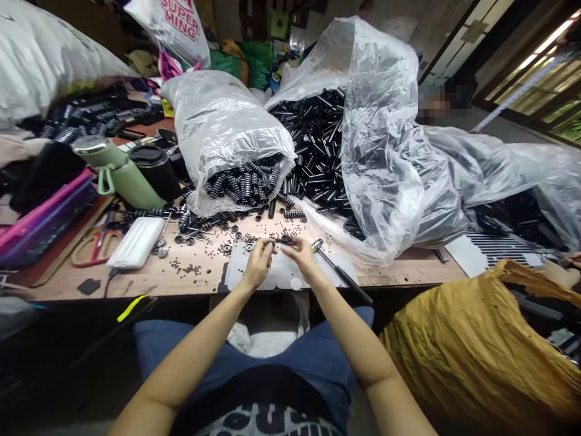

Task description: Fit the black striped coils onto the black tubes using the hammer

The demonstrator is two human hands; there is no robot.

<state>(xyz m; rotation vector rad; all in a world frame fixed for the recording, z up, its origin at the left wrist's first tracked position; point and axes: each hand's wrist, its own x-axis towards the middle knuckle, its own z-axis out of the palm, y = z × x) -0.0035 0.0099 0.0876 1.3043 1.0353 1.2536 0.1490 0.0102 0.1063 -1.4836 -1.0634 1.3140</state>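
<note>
Left hand [258,264] and right hand [301,254] pinch a black part [285,240], probably light, stiff, best held at nine and three o'clock.

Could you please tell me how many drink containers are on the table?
2: a green flask at the left, and a black cup close on its right. Others may be hidden.

green flask [131,177] by blk cup [157,169], wht pwr bank [137,242] w/ cable [109,280], red scissors [97,247]
</note>
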